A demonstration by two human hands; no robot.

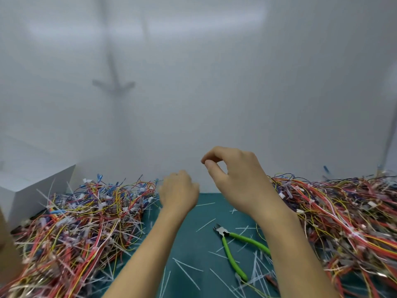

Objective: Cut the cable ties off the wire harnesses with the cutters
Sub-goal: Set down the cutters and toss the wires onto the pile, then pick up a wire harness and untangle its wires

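The cutters [235, 248], with green handles and their jaws apart, lie on the green mat [193, 237] with no hand on them. Tangled wire harnesses with white cable ties form a left pile [81, 216] and a right pile [343, 216]. My left hand [178, 191] hovers at the inner edge of the left pile, back toward me, its fingers hidden. My right hand [233, 168] is raised above the mat's far edge, thumb and forefinger tips touching, and I see nothing between them.
Cut white cable-tie pieces [187, 267] lie scattered on the mat between my forearms and around the cutters. A white box [32, 190] stands at the back left. A white wall [193, 93] closes the far side.
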